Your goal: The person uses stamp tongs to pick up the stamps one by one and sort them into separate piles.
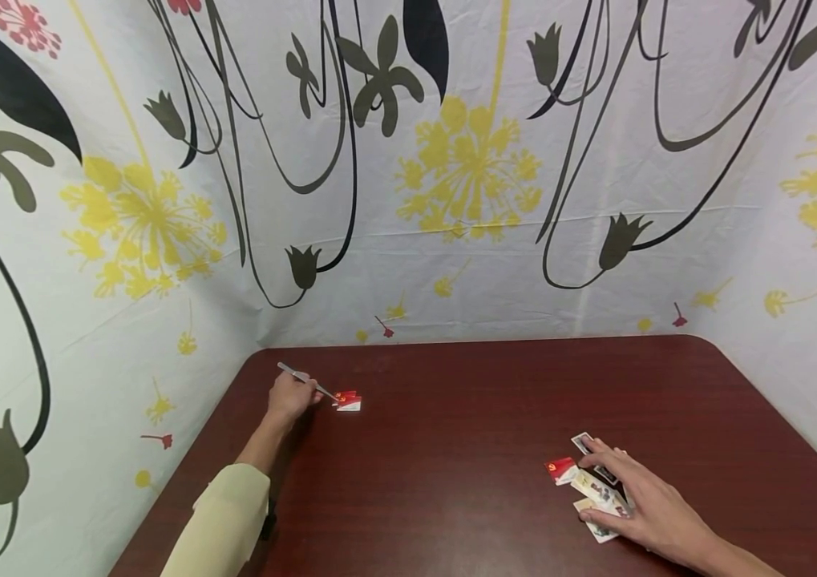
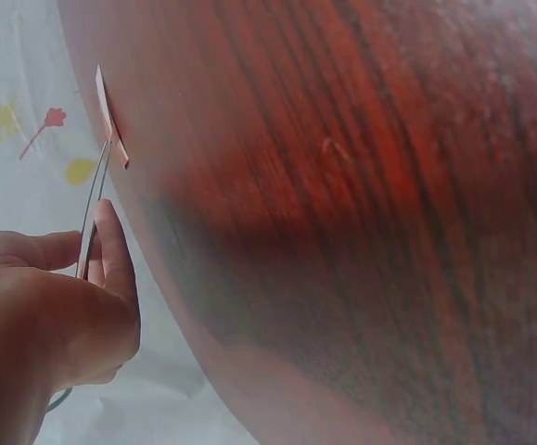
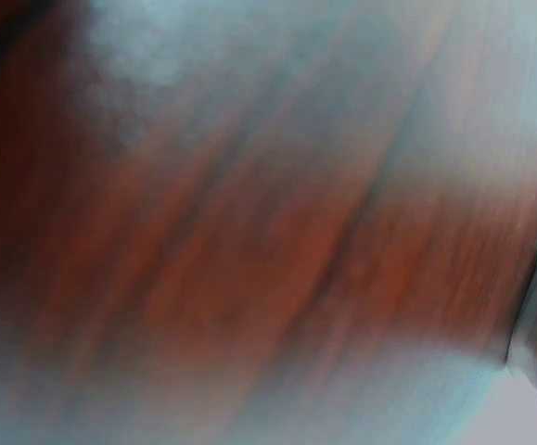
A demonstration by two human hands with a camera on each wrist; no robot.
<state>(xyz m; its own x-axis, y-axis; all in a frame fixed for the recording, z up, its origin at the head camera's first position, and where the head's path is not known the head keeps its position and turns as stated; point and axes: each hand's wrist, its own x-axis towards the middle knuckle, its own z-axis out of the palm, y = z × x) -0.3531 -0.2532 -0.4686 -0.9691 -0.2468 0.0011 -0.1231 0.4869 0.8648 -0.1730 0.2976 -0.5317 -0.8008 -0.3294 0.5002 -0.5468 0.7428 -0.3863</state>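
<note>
My left hand pinches a pair of metal tweezers at the table's far left. Their tips meet the edge of small red-and-white stamp-like papers, which seem to overlap. In the left wrist view the tweezers run from thumb and fingers to a thin paper piece. On the right, my right hand spreads its fingers and thumb over several stamp-like pieces: a red-and-white one, pale printed ones and a dark one with a white border. The hand partly covers them.
The dark red-brown wooden table has rounded far corners. Behind it and along both sides hangs white cloth with a flower print. The right wrist view shows mostly blurred tabletop.
</note>
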